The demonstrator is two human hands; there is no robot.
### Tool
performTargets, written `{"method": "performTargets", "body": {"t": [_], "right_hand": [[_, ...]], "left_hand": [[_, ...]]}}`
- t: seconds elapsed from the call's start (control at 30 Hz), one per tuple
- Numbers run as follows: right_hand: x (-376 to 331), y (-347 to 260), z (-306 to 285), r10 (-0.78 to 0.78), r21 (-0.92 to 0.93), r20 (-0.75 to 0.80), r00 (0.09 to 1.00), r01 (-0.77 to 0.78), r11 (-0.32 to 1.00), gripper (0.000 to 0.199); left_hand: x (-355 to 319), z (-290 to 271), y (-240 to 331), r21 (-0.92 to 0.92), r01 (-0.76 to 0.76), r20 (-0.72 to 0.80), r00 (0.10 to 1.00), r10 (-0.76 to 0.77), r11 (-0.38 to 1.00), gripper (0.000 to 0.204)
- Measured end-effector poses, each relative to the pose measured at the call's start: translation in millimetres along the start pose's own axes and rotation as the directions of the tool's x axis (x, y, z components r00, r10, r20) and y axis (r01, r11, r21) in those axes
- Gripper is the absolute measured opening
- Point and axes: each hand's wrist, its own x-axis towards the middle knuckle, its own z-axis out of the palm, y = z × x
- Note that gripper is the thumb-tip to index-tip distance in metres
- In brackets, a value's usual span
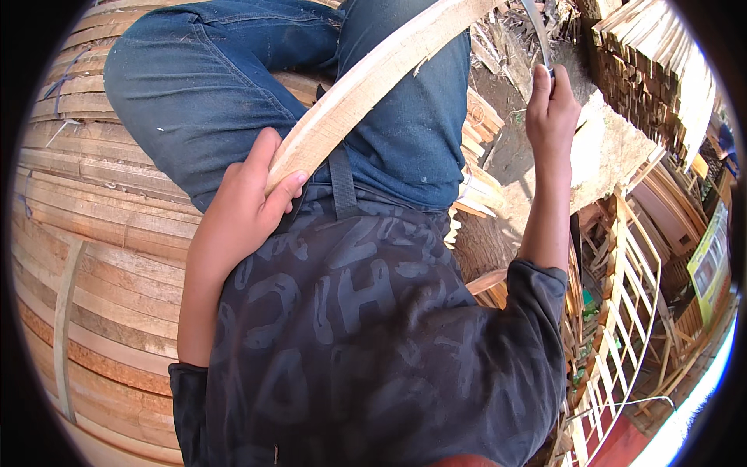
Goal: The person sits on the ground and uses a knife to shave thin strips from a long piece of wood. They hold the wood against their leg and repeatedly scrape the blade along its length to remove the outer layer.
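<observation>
No box, bin or other container showed in the head view; the loose stock lay in open stacks instead, with flat planks point(101, 233) layered at the person's left and a pile of cut wooden slats point(654, 70) at the upper right. The long pale wooden strip point(373, 78) ran slantwise across the person's jeans-clad lap, its bare surface light and splintered along one edge. The left hand point(249, 194) gripped its lower end, thumb on top and fingers curled beneath. The right hand point(552, 105) was raised apart from the strip, fingers closed around the handle of a thin metal blade point(538, 31).
</observation>
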Motion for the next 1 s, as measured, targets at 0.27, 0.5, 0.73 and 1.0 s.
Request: {"method": "performTargets", "body": {"t": [0.27,0.5,0.73,1.0], "right_hand": [[-26,-53,27,-0.137,0.185,0.086,0.987,0.12,0.975,0.033],[-22,-61,9,-0.104,0.045,0.202,0.974,0.097,0.994,0.04],[-1,-23,4,-0.048,-0.027,0.179,0.983,0.054,0.998,0.04],[14,110,-46,0.298,-0.082,-0.082,0.951,-0.305,0.949,0.051]], "left_hand": [[-4,11,13,0.295,-0.111,-0.208,0.962,0.177,0.949,0.017],[-4,20,17,0.314,-0.139,-0.201,0.957,0.208,0.939,0.019],[-7,23,17,0.342,-0.129,-0.211,0.955,0.21,0.931,0.018],[-15,13,2,0.271,-0.104,-0.185,0.97,0.158,0.957,0.02]]}}
